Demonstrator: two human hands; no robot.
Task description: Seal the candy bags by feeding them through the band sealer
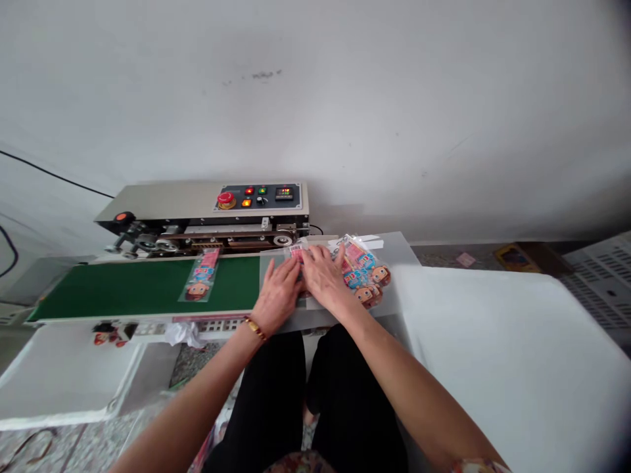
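A small clear plastic bag with a pink printed top (296, 251) lies at the right end of the sealing machine (197, 210), mostly covered by my hands. My left hand (280, 289) has its fingers closed at the bag's left side. From the right, my right hand (321, 276) pinches the same bag, fingertips close to those of the left. Just right of it is a pile of similar bags (363, 272), with pink and blue print and cartoon-face pieces inside. Another such bag (200, 276) rests flat on the green conveyor belt (133, 286).
The machine's control panel (259, 197) has a red stop button and lit switches. A grey-white sheet (394, 263) lies under the pile. White bins stand at the lower left (69, 374) and right (503, 355). Crumpled white paper (183, 333) hangs below the belt.
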